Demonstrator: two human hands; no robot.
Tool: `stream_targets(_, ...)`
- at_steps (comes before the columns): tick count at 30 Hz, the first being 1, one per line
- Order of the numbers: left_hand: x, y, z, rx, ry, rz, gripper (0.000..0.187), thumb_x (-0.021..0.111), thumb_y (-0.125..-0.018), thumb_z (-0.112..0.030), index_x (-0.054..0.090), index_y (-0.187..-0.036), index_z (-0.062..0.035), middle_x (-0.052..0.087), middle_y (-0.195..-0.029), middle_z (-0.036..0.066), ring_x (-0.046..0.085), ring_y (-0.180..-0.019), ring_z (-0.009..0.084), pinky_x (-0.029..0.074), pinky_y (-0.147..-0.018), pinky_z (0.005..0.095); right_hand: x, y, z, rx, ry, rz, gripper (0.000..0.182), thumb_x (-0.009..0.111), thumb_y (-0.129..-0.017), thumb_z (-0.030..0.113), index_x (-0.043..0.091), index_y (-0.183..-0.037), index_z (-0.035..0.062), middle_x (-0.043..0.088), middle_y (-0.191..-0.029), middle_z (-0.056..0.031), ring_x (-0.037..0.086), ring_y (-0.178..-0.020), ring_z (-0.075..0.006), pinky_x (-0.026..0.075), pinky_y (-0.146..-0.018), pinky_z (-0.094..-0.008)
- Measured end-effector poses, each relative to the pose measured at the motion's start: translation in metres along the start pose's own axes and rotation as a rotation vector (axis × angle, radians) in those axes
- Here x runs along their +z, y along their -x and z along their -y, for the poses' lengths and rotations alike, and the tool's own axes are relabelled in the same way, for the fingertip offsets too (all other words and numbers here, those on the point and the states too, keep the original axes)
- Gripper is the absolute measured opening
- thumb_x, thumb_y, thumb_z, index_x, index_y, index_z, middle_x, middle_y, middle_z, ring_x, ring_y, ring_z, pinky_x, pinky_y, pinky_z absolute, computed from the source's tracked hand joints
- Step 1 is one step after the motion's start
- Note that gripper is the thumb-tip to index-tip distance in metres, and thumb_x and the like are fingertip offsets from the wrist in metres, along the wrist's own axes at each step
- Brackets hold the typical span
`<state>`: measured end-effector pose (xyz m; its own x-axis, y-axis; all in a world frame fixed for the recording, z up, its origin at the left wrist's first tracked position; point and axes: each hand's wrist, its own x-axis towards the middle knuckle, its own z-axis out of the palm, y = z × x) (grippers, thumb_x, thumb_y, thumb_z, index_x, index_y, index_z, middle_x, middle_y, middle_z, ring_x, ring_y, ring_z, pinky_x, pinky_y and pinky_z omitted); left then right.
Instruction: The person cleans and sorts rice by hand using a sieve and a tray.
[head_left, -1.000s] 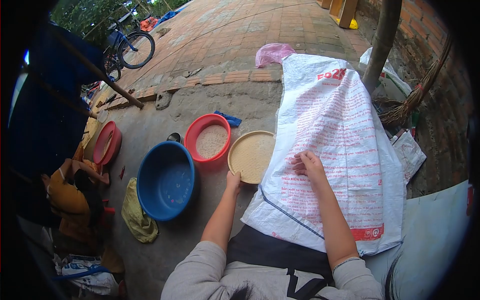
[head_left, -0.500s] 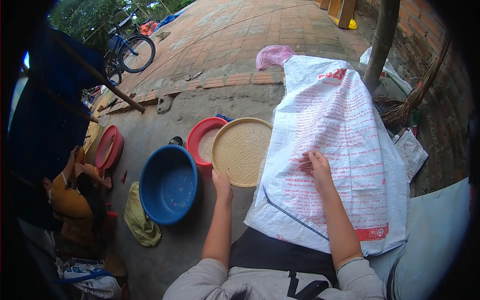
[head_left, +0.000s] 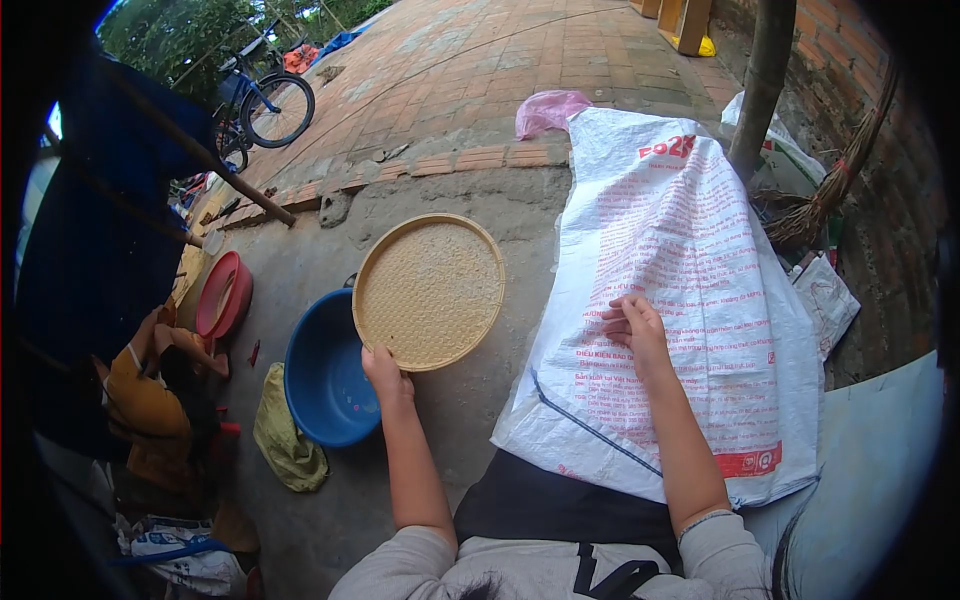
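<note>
My left hand (head_left: 388, 378) grips the near rim of a round woven bamboo tray (head_left: 430, 290), thumb on top. Pale grain or meal covers the tray's face. The tray overlaps the upper right part of a large blue basin (head_left: 330, 430) on the floor. Over a white woven sack with red print (head_left: 690, 230), my right hand (head_left: 636, 328) hangs with its fingers loosely bent and apart, holding nothing. The sack spreads across my lap and the floor, and a dark cord (head_left: 590, 432) lies along its lower edge.
A yellow-green sack (head_left: 285, 430) lies left of the blue basin. Farther left, a person in a yellow top (head_left: 150, 400) sits near a red basin (head_left: 225, 295). A wooden post (head_left: 765, 90) stands beyond the white sack, and a bicycle (head_left: 265, 105) is at upper left.
My left hand has carried the bamboo tray left, from beside the sack to over the blue basin's edge. The nearer red basin is now hidden behind it. My right hand has hardly moved.
</note>
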<state>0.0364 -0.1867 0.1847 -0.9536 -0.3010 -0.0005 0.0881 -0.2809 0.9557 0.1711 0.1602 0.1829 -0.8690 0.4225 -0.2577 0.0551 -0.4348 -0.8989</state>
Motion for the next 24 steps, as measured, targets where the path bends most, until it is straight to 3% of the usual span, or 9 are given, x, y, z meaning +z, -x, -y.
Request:
stream_targets(6,0.016,0.019,-0.03,-0.026,0.108,0.125,0.036,0.036,-0.081,0.001,0.044,-0.116,0.0067,0.056,-0.108,0.017,0.06,-0.093,0.0234,0.05,-0.081,0.0341,0.004,0.004,0.003,-0.018,-0.008,0.01,0.026,0.042,-0.095,0.027,0.056,-0.098,0.0047,0.063,-0.085,-0.0068,0.06,-0.069,-0.0111,0.049,-0.065,-0.0244)
stream_targets(9,0.03,0.035,-0.036,-0.071,0.083,0.239,0.031,0.042,-0.089,-0.01,0.047,-0.115,0.0054,0.058,-0.107,0.013,0.059,-0.094,0.0213,0.048,-0.082,0.0325,0.009,0.009,0.01,-0.049,-0.062,0.038,0.034,0.038,-0.096,0.032,0.052,-0.11,0.0047,0.062,-0.096,-0.0102,0.06,-0.073,-0.0131,0.049,-0.07,-0.0267)
stream_targets(11,0.039,0.044,-0.036,-0.169,0.112,0.338,0.034,0.037,-0.082,-0.001,0.046,-0.113,0.0065,0.057,-0.106,0.015,0.06,-0.092,0.021,0.05,-0.08,0.0314,0.015,0.017,0.024,-0.088,-0.201,0.157,0.043,0.032,-0.097,0.037,0.044,-0.122,0.0036,0.058,-0.108,-0.0136,0.061,-0.086,-0.0166,0.049,-0.076,-0.0293)
stream_targets(12,0.046,0.051,-0.038,-0.17,0.114,0.339,0.034,0.037,-0.082,-0.001,0.046,-0.113,0.0065,0.057,-0.106,0.015,0.06,-0.092,0.021,0.05,-0.08,0.0314,0.02,0.022,0.03,-0.089,-0.2,0.156,0.043,0.032,-0.097,0.037,0.044,-0.122,0.0036,0.058,-0.108,-0.0136,0.061,-0.086,-0.0166,0.049,-0.076,-0.0293)
stream_targets(15,0.062,0.071,-0.035,-0.296,0.097,0.496,0.035,0.038,-0.079,0.0,0.048,-0.112,0.0062,0.058,-0.104,0.013,0.059,-0.089,0.018,0.049,-0.078,0.0293,0.031,0.027,0.038,-0.224,-0.228,0.208,0.049,0.026,-0.098,0.036,0.037,-0.13,0.0006,0.053,-0.12,-0.0137,0.051,-0.111,-0.0186,0.042,-0.092,-0.031)
stream_targets(18,0.072,0.079,-0.035,-0.382,0.07,0.506,0.038,0.038,-0.077,0.0,0.048,-0.113,0.0066,0.058,-0.103,0.012,0.059,-0.088,0.0172,0.048,-0.078,0.0284,0.028,0.028,0.047,-0.201,-0.46,0.268,0.048,0.027,-0.097,0.036,0.041,-0.127,0.0009,0.055,-0.118,-0.0141,0.055,-0.106,-0.0196,0.044,-0.091,-0.0312)
stream_targets(19,0.071,0.075,-0.031,-0.388,0.074,0.514,0.034,0.041,-0.079,-0.002,0.05,-0.111,0.0066,0.059,-0.101,0.012,0.06,-0.088,0.0178,0.049,-0.078,0.0292,0.026,0.026,0.049,-0.252,-0.424,0.259,0.048,0.026,-0.097,0.034,0.034,-0.132,0.0009,0.052,-0.12,-0.0133,0.052,-0.109,-0.0187,0.042,-0.093,-0.031)
stream_targets(22,0.063,0.062,-0.04,-0.333,0.028,0.535,0.036,0.041,-0.079,-0.002,0.049,-0.113,0.007,0.059,-0.102,0.013,0.061,-0.088,0.0181,0.05,-0.078,0.0296,0.028,0.038,0.059,-0.251,-0.372,0.264,0.051,0.028,-0.097,0.034,0.027,-0.136,0.0009,0.053,-0.118,-0.0135,0.054,-0.105,-0.0186,0.044,-0.089,-0.03)
stream_targets(24,0.055,0.056,-0.052,-0.319,0.008,0.542,0.041,0.04,-0.077,-0.002,0.048,-0.116,0.0082,0.058,-0.105,0.015,0.061,-0.089,0.0193,0.05,-0.08,0.0304,0.026,0.041,0.054,-0.183,-0.354,0.296,0.054,0.035,-0.096,0.03,0.019,-0.138,0.0,0.053,-0.118,-0.0154,0.056,-0.102,-0.0183,0.046,-0.086,-0.0284)
